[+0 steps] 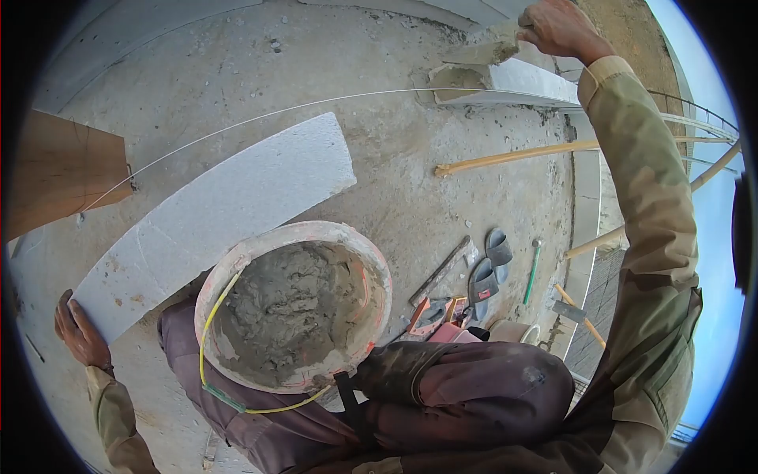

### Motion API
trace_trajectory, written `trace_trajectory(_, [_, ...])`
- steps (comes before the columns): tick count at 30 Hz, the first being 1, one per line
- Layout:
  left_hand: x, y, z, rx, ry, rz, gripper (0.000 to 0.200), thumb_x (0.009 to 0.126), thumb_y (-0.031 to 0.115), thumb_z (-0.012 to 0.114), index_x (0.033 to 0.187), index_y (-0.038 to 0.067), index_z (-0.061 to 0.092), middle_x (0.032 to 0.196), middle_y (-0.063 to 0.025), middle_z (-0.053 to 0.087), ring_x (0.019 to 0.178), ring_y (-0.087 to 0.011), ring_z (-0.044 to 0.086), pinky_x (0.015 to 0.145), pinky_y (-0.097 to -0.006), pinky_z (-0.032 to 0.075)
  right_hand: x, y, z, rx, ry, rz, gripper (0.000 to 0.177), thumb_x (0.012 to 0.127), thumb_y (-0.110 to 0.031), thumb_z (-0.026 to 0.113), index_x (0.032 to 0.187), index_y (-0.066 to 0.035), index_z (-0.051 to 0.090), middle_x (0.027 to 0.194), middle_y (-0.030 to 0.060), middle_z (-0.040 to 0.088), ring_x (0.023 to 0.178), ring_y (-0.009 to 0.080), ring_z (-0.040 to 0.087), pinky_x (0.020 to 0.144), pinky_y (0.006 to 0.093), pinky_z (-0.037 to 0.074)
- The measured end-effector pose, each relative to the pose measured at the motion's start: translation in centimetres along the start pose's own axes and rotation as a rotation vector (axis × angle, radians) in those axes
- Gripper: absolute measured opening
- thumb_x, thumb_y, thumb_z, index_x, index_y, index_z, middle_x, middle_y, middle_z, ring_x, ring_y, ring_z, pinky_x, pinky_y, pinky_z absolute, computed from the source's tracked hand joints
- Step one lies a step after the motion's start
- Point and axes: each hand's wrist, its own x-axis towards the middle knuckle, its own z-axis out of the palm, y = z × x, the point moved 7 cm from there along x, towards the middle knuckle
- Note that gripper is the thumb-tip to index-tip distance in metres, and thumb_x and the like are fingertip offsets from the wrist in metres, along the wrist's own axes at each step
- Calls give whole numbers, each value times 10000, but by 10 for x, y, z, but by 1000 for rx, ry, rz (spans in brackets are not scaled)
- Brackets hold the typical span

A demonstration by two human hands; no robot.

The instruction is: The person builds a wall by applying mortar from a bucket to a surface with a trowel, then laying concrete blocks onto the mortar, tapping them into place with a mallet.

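Observation:
A long pale lightweight concrete block lies across the left side, partly behind the bucket. My left hand grips its near left end, fingers over the edge. At the top right my right hand is closed on a trowel, whose blade is coated in grey mortar; its handle is mostly hidden in the hand. The blade is over the end of a second pale block, which has mortar on its end face. A bucket of wet mortar rests by my legs, its yellow cord handle hanging down.
A white string line stretches from a wooden board to the second block. Bamboo poles stand at the right. Grey sandals, a green-handled hammer, a straight bar and an orange-handled tool lie on the concrete floor.

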Motion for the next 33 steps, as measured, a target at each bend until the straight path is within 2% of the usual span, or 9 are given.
trace_trajectory(2, [-2, -2, 1, 2, -6, 1, 419, 1097, 319, 413, 1296, 16, 623, 1257, -183, 645, 1231, -347, 551, 1102, -444, 355, 18, -11, -12, -119, 39, -172, 231, 758, -327, 730, 727, -100, 764, 712, 167, 709, 778, 389, 714, 729, 495, 554])
trace_trajectory(6, [-1, -2, -1, 4, -2, 10, 431, 1099, 324, 405, 1302, 11, 621, 1275, -184, 643, 1239, -345, 546, 1107, -441, 350, 38, -21, -14, -186, 12, -344, 227, 745, -309, 720, 728, -87, 766, 723, 173, 710, 770, 407, 705, 714, 498, 557])
trace_trajectory(13, [-1, -3, 1, -5, -30, -16, 480, 1101, 370, 372, 1308, 16, 621, 1300, -187, 639, 1248, -351, 538, 1109, -452, 346, 64, -40, 8, -239, -130, -255, 199, 779, -225, 723, 866, -61, 793, 955, 191, 758, 976, 382, 722, 840, 465, 576])
trace_trajectory(15, [-2, -3, 0, -3, -25, -9, 479, 1101, 369, 372, 1308, 16, 621, 1299, -187, 640, 1248, -353, 537, 1110, -453, 345, 63, -43, 9, -288, -144, -258, 169, 794, -190, 721, 887, -77, 805, 946, 175, 765, 978, 368, 729, 860, 453, 580])
trace_trajectory(18, [0, -1, -1, 8, -5, -2, 476, 1101, 367, 375, 1309, 17, 621, 1297, -187, 641, 1250, -356, 537, 1113, -453, 342, 59, -20, 10, -267, -124, -47, 128, 793, -171, 710, 846, -92, 796, 882, 157, 760, 904, 363, 737, 821, 460, 578])
trace_trajectory(20, [-1, -1, 1, 13, -5, -6, 474, 1101, 366, 377, 1310, 17, 621, 1297, -187, 641, 1251, -357, 538, 1115, -453, 340, 54, -7, 12, -265, 197, -250, 100, 793, -157, 692, 782, -101, 775, 808, 145, 743, 817, 368, 732, 751, 470, 573])
trace_trajectory(23, [-3, -8, 3, -5, -8, -4, 472, 1101, 365, 381, 1315, 19, 620, 1303, -190, 640, 1254, -358, 540, 1120, -453, 337, 34, 3, 17, -117, 256, -129, 105, 777, -173, 690, 731, -102, 751, 759, 158, 721, 767, 382, 718, 693, 474, 563])
trace_trajectory(24, [-2, -8, 2, -6, -9, -3, 471, 1101, 364, 382, 1318, 20, 619, 1307, -191, 639, 1255, -358, 542, 1121, -451, 337, 30, -12, 12, -151, 27, -88, 112, 759, -183, 688, 738, -97, 757, 770, 175, 724, 772, 391, 722, 677, 477, 568])
trace_trajectory(33, [-2, -11, 6, 20, -18, -4, 464, 1097, 367, 395, 1325, 33, 621, 1315, -184, 640, 1261, -349, 543, 1121, -442, 340, 19, -48, 39, -200, -63, -253, 103, 713, -156, 685, 717, -80, 755, 728, 179, 717, 763, 385, 727, 661, 496, 574])
